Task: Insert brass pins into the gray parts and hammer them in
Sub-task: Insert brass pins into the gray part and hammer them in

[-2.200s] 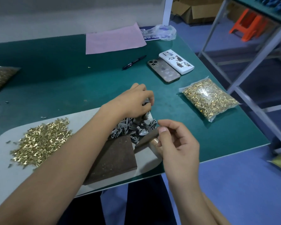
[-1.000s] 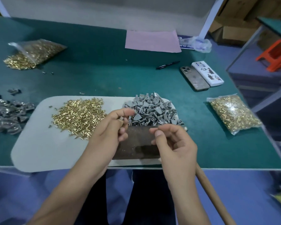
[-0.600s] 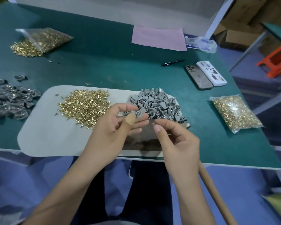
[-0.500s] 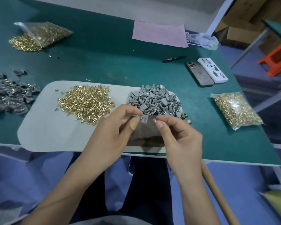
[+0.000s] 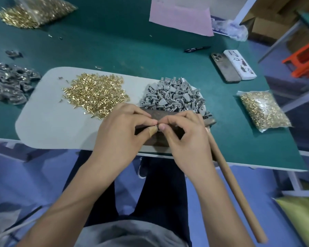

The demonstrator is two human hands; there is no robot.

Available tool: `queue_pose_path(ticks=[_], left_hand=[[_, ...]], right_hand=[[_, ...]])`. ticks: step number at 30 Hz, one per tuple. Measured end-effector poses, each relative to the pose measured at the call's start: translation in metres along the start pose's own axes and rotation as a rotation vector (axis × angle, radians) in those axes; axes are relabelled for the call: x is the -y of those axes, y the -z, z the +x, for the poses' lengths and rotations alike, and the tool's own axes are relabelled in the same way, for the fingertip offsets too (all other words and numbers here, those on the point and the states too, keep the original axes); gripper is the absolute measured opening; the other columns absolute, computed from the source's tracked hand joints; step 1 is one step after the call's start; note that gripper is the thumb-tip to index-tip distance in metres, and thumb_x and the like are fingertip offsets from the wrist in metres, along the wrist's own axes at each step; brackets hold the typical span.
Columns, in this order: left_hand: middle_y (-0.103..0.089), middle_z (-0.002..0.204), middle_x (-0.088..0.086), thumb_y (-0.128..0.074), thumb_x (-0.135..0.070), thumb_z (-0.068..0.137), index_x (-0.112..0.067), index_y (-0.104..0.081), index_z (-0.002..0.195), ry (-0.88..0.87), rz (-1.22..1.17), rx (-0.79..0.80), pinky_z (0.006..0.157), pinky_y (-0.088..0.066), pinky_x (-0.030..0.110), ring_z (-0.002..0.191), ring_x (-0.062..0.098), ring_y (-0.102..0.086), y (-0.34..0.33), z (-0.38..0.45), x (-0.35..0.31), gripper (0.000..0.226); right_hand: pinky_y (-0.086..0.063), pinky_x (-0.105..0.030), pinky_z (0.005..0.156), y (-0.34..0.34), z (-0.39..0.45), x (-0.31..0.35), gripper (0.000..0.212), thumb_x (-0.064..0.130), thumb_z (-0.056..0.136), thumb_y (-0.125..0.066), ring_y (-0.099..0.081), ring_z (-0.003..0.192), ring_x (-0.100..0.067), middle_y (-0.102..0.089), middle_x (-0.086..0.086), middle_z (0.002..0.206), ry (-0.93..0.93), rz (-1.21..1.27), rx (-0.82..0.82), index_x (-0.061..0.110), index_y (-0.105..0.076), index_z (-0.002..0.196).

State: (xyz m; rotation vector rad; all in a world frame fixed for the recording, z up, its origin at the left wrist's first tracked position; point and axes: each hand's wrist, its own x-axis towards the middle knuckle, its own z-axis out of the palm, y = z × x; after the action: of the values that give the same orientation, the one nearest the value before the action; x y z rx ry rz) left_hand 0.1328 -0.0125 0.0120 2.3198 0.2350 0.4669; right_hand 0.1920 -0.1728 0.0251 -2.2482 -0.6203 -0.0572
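Both hands pinch at one spot: left hand (image 5: pixel 122 129) and right hand (image 5: pixel 183 135) meet fingertip to fingertip over a brown metal block (image 5: pixel 161 114), squeezing a tiny gray part (image 5: pixel 156 125) between them; any pin there is hidden by the fingers. Left thumb has a bandage. Loose brass pins (image 5: pixel 95 92) are piled on a white mat (image 5: pixel 43 120), left of the gray parts pile (image 5: pixel 174 96), which touches the block's far edge. Hammer (image 5: pixel 227 168) lies just right of the right hand, handle sticking out past the green table (image 5: pixel 123 49) edge. Bagged pins (image 5: pixel 264 107) sit at right, two phones (image 5: pixel 233 67) beyond, darker parts heap (image 5: pixel 7 81) at far left.
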Motion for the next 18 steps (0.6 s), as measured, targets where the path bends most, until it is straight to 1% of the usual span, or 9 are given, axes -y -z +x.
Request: queue_pose_path(ticks=[2,5,10,13,15,16,18], left_hand=[[-0.064,0.096,-0.02,-0.075,-0.042,0.083,-0.038,-0.078,0.095,0.005,0.0,-0.007,0.079,-0.041,0.02,0.106,0.002,-0.046,-0.001,-0.001,0.0,0.013],[-0.063,0.095,-0.022,-0.074,-0.043,0.084,-0.041,-0.077,0.094,0.01,-0.001,-0.013,0.078,-0.035,0.009,0.105,-0.003,-0.044,-0.002,-0.003,0.0,0.012],[-0.062,0.094,-0.024,-0.075,-0.044,0.083,-0.043,-0.076,0.092,0.01,-0.002,0.001,0.075,-0.036,0.01,0.104,-0.004,-0.044,0.0,-0.002,0.001,0.01],[-0.061,0.095,-0.025,-0.074,-0.042,0.082,-0.042,-0.073,0.089,0.022,0.023,0.012,0.073,-0.036,0.01,0.104,-0.004,-0.044,0.001,-0.001,0.001,0.008],[-0.061,0.096,-0.025,-0.073,-0.04,0.082,-0.04,-0.071,0.089,0.028,0.034,0.016,0.074,-0.034,0.008,0.105,-0.004,-0.044,0.001,-0.002,0.001,0.008],[-0.061,0.097,-0.025,-0.073,-0.04,0.082,-0.039,-0.071,0.089,0.028,0.037,0.016,0.074,-0.033,0.008,0.105,-0.004,-0.044,0.001,-0.002,0.001,0.008],[-0.06,0.097,-0.025,-0.073,-0.041,0.082,-0.04,-0.071,0.089,0.029,0.032,0.011,0.074,-0.033,0.008,0.105,-0.004,-0.044,0.001,-0.003,0.0,0.007]], right_hand=[[-0.044,-0.045,0.092,0.0,0.001,0.0,0.01,0.019,0.093,-0.073,-0.052,0.1,-0.018,-0.058,0.01,0.091,-0.006,0.004,0.016,0.027,-0.078,0.092],[-0.045,-0.046,0.091,0.001,0.002,0.0,0.011,0.02,0.093,-0.073,-0.053,0.1,-0.02,-0.058,0.011,0.09,-0.017,-0.031,0.029,0.03,-0.078,0.091],[-0.045,-0.047,0.089,0.004,0.004,0.006,0.011,0.02,0.092,-0.074,-0.053,0.099,-0.023,-0.058,0.01,0.089,-0.006,-0.096,0.042,0.03,-0.078,0.09],[-0.043,-0.047,0.083,0.006,0.004,0.012,0.01,0.02,0.092,-0.071,-0.052,0.093,-0.025,-0.057,0.009,0.09,0.102,-0.287,0.02,0.027,-0.076,0.088],[-0.042,-0.046,0.08,0.006,0.003,0.016,0.01,0.025,0.092,-0.066,-0.052,0.093,-0.026,-0.057,0.008,0.091,0.173,-0.415,0.0,0.026,-0.075,0.088],[-0.041,-0.046,0.08,0.006,0.003,0.016,0.011,0.026,0.091,-0.065,-0.052,0.093,-0.026,-0.057,0.009,0.091,0.187,-0.432,-0.002,0.026,-0.075,0.088],[-0.042,-0.047,0.08,0.006,0.004,0.012,0.009,0.023,0.091,-0.07,-0.052,0.092,-0.024,-0.057,0.011,0.089,0.164,-0.377,0.008,0.029,-0.076,0.087]])
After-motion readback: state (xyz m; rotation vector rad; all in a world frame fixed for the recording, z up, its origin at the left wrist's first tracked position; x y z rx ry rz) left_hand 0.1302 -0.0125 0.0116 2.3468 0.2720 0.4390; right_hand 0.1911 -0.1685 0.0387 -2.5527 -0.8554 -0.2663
